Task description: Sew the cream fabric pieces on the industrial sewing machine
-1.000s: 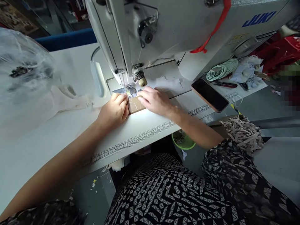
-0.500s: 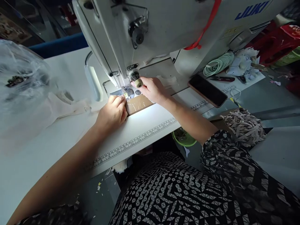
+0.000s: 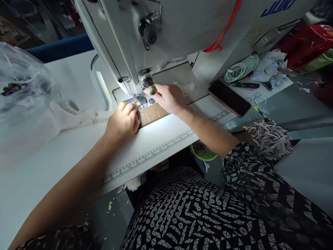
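Under the head of a sewing machine point(image 3: 177, 31), my left hand point(image 3: 122, 121) is closed, its fingertips pinched together just left of the presser foot point(image 3: 136, 99). A small yellowish patch shows by those fingertips; what they hold is too small to name. My right hand point(image 3: 170, 99) reaches in from the right, fingers bent and thumb below. Its fingertips lie partly behind the tan-ended tension knob point(image 3: 152, 90), so what they grip is hidden. Between the hands lies a brown plate point(image 3: 152, 114) with bits of white thread on it.
A phone point(image 3: 229, 98) lies to the right, near a coil of pale green cord point(image 3: 241, 68) and a dark-handled tool point(image 3: 246, 85). Clear plastic bags point(image 3: 23, 97) cover the left side. A printed ruler point(image 3: 153, 152) runs along the table's front. Fabric strips point(image 3: 270, 139) are heaped lower right.
The camera view has shifted slightly, so the machine sits a little higher and further left. Both hands stay in nearly the same places by the needle area.
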A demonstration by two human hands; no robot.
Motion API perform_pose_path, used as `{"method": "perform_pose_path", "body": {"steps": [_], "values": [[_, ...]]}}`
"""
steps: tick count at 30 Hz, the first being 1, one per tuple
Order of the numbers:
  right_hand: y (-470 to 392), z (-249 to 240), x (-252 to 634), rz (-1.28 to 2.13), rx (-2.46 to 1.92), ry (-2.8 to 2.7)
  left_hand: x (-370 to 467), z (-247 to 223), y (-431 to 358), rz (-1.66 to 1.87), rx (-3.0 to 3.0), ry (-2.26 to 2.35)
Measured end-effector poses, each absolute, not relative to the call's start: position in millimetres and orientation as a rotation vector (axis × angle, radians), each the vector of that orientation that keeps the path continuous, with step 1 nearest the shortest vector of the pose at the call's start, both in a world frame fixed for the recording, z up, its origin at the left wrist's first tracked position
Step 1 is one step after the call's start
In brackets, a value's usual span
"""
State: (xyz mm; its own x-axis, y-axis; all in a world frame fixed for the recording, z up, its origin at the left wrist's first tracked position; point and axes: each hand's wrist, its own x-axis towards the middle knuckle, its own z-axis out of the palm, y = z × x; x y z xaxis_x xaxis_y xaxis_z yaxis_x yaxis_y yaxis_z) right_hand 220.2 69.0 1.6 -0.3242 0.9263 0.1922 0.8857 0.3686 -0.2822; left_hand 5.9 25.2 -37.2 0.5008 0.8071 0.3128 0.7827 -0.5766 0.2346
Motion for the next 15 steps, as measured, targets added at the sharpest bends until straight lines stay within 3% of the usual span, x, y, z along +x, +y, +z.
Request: {"method": "perform_pose_path", "body": {"steps": [8, 12, 15], "values": [[59.6, 3.5, 222.9, 0.201, -1.604, -2.281, 3.7, -14.5, 20.6, 0.471, 2.615, 1.708], [46.5, 10.6, 216.7, 0.466, -1.516, -2.319, -5.8, -6.1, 22.4, 0.33, 2.408, 1.997], [29.6, 12.7, 207.9, 0.626, -1.414, -2.424, -15.9, 0.9, 22.4, 0.465, 2.22, 1.969]]}}
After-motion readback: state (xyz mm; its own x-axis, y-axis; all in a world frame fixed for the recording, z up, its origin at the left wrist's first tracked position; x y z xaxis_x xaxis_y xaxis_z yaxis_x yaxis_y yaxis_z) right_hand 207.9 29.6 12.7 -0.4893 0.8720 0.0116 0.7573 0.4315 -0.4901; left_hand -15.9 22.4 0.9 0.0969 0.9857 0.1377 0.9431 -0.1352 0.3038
